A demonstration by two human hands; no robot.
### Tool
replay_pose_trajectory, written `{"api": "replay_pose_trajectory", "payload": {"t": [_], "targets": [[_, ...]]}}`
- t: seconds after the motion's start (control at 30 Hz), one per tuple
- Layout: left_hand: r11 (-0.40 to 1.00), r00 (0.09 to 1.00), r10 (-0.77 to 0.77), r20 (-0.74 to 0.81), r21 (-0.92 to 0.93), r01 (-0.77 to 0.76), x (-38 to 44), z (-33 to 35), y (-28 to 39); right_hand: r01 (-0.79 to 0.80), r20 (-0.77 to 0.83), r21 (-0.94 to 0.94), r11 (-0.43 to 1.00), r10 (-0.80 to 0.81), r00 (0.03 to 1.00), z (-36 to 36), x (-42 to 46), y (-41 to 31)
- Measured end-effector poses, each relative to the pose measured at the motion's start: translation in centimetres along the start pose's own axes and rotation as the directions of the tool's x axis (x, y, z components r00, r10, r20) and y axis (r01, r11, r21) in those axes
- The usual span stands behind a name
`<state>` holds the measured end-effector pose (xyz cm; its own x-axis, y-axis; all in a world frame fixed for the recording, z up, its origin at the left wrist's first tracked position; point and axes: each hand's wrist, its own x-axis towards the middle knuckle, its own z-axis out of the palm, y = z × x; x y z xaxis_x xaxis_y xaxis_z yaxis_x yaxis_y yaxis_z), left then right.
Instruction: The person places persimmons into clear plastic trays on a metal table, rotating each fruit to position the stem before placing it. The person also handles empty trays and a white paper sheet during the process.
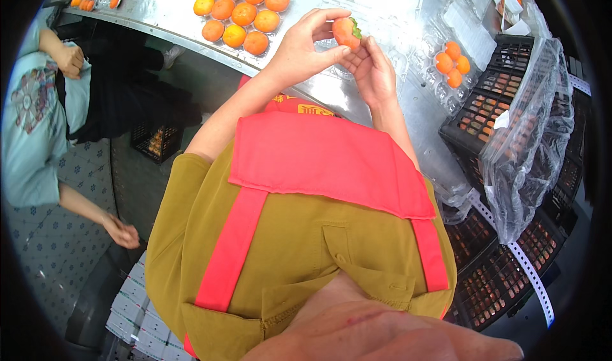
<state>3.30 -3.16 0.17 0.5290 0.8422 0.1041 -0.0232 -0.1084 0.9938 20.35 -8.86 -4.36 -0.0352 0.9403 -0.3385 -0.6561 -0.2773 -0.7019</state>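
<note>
An orange persimmon (345,32) with a green calyx is held above the metal table (330,81). My left hand (306,45) grips it between the fingers, over its top, and the thumb, along its lower side. Cupped just below and right of the fruit is my right hand (375,72), its fingertips close to the calyx. Whether those fingers also grip the fruit is unclear. Left of my hands, a clear plastic tray (275,33) carries rows of persimmons (244,14).
At right, a clear tray (444,100) holds several orange fruits (444,62). Beside the table stand black plastic crates (461,134) of fruit, partly under a clear plastic bag (530,170). A person in a light blue top (36,122) is at left. White boxes (131,303) lie behind me.
</note>
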Motion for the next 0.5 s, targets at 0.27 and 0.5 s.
{"api": "replay_pose_trajectory", "payload": {"t": [0.27,0.5], "targets": [[0.983,1.0,-0.007,-0.003,-0.182,0.006,0.1,0.5,0.1,0.246,0.025,-0.145,0.958,-0.245,0.969,1.7,-0.9,-2.1],[0.977,0.999,0.0,0.045,-0.215,0.009,0.3,0.3,0.0,0.361,0.106,-0.399,0.843,-0.349,0.931,3.8,-1.5,-2.8]]}}
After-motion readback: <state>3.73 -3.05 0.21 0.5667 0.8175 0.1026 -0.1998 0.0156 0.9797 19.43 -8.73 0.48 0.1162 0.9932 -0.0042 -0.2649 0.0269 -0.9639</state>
